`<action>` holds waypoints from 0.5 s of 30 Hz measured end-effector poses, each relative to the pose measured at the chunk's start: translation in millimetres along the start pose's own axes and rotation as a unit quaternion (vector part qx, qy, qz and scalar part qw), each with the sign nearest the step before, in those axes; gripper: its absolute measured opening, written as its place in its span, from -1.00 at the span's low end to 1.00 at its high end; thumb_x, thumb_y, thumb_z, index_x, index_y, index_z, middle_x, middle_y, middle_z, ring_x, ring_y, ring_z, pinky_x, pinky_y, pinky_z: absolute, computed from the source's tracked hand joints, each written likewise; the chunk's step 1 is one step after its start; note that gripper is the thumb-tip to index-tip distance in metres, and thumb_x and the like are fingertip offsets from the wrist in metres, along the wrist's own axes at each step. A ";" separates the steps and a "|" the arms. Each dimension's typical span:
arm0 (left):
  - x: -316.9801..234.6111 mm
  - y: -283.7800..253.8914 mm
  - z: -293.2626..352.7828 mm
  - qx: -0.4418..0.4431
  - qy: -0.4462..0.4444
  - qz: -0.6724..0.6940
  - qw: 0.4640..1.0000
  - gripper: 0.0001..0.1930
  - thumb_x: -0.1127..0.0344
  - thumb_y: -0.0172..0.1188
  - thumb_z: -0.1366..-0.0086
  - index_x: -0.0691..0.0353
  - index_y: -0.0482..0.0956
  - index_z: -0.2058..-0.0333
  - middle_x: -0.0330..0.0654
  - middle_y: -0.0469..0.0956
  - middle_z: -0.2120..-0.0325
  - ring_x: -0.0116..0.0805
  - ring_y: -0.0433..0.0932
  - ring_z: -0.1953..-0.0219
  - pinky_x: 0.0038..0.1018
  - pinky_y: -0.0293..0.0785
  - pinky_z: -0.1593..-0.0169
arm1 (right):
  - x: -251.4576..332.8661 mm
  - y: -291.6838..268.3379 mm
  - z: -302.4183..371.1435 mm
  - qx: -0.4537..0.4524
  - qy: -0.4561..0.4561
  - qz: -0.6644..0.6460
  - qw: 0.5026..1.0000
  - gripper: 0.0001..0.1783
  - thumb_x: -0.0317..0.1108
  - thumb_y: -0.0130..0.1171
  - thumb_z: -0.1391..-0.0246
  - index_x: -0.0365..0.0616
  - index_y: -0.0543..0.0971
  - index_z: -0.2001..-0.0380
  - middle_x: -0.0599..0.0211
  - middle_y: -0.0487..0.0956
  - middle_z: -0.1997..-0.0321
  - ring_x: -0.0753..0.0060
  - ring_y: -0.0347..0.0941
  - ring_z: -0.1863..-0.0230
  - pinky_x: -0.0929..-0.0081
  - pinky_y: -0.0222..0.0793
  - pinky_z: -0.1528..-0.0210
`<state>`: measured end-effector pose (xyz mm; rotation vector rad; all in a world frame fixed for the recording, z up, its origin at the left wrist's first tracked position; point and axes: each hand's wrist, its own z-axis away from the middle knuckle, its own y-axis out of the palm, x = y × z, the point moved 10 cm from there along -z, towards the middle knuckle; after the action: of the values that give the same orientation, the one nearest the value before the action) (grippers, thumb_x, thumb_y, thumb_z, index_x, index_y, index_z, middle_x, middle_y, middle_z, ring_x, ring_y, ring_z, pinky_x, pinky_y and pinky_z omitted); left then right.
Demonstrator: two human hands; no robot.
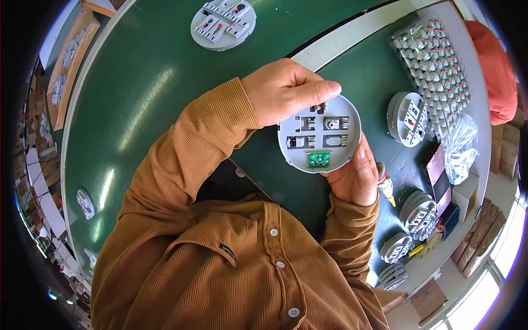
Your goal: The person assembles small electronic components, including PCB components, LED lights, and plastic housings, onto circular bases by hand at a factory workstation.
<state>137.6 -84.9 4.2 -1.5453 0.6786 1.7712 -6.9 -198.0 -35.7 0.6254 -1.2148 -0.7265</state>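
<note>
A round light-grey plastic housing (352, 129) is held up over the green tabletop, its compartments facing me. Metal contact clips (335, 124) sit in several of its slots, and a small green circuit board (319, 160) lies at its near edge. My left hand (291, 92) grips the far-left rim, thumb stretched along the top; its other fingers are mostly hidden. From the lower right, my right hand (357, 173) supports the rim with thumb and fingers, partly behind the housing.
Similar housings stand stacked at right (407, 118) and lower right (419, 214); another disc (223, 25) lies at the far side. A clear tray of small metal parts (434, 66) and a plastic bag (461, 148) lie right. A yellow-tipped tool (386, 187) is beside my right hand.
</note>
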 end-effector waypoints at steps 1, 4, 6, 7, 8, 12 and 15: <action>-2.6 0.1 0.4 -0.001 0.005 -0.002 1.000 -0.53 0.21 0.15 -0.61 0.15 0.43 0.59 -0.51 0.21 0.64 -0.63 0.07 0.54 -0.58 0.07 0.46 | 0.8 1.9 0.9 0.004 -0.004 0.003 1.000 -0.30 -0.22 0.01 -0.51 -0.33 0.14 -0.54 -0.24 0.46 -0.39 -0.18 0.62 -0.23 -0.10 0.69 -0.18; 0.1 3.5 5.1 0.025 -0.020 0.035 0.999 -0.53 0.20 0.17 -0.60 0.16 0.46 0.59 -0.50 0.22 0.65 -0.63 0.08 0.55 -0.57 0.08 0.47 | -1.0 6.0 3.4 0.012 -0.012 -0.031 0.999 -0.37 -0.24 0.00 -0.54 -0.35 0.18 -0.48 -0.22 0.48 -0.35 -0.12 0.61 -0.21 -0.08 0.62 -0.25; 1.3 0.1 10.8 0.014 -0.007 0.040 0.999 -0.57 0.22 0.20 -0.58 0.19 0.52 0.56 -0.49 0.29 0.65 -0.63 0.12 0.56 -0.57 0.11 0.47 | -1.0 11.7 3.7 0.008 -0.016 -0.038 0.999 -0.39 -0.23 0.01 -0.54 -0.36 0.21 -0.46 -0.24 0.47 -0.36 -0.14 0.59 -0.24 -0.09 0.59 -0.28; 5.0 -5.4 11.0 -0.005 0.013 0.033 0.999 -0.61 0.24 0.23 -0.56 0.22 0.58 0.53 -0.48 0.35 0.66 -0.63 0.17 0.57 -0.57 0.14 0.47 | -6.7 9.3 1.5 0.002 -0.016 -0.036 0.999 -0.39 -0.21 0.02 -0.54 -0.36 0.23 -0.45 -0.27 0.45 -0.38 -0.19 0.57 -0.27 -0.11 0.58 -0.28; -1.1 -4.7 4.7 -0.022 0.027 0.013 0.999 -0.61 0.24 0.23 -0.56 0.22 0.58 0.53 -0.48 0.35 0.66 -0.63 0.17 0.57 -0.57 0.14 0.47 | -1.7 11.4 5.9 0.031 -0.021 -0.034 0.999 -0.39 -0.21 0.02 -0.54 -0.36 0.23 -0.45 -0.27 0.45 -0.38 -0.19 0.57 -0.27 -0.11 0.58 -0.28; -80.4 -91.2 20.5 -0.378 0.205 -0.114 0.896 -0.75 0.21 0.45 -0.38 0.19 0.67 0.44 -0.37 0.52 0.68 -0.48 0.32 0.65 -0.44 0.26 0.52 | -1.5 14.0 4.6 0.069 0.017 -0.035 0.997 -0.38 -0.18 0.06 -0.53 -0.35 0.26 -0.45 -0.37 0.41 -0.44 -0.36 0.51 -0.34 -0.10 0.55 -0.34; -143.7 -120.8 23.6 -0.471 0.440 -0.436 0.628 -0.82 0.19 0.47 -0.32 0.12 0.70 0.36 -0.38 0.64 0.52 -0.34 0.47 0.58 -0.37 0.38 0.43 | -8.1 26.3 2.4 0.074 0.011 -0.020 0.997 -0.41 -0.19 0.07 -0.53 -0.33 0.30 -0.43 -0.39 0.40 -0.44 -0.41 0.49 -0.35 -0.10 0.54 -0.35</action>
<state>225.2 -12.8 155.5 -2.7720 -0.7784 0.4093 -6.5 -175.4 -19.9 0.7809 -1.2457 -0.6654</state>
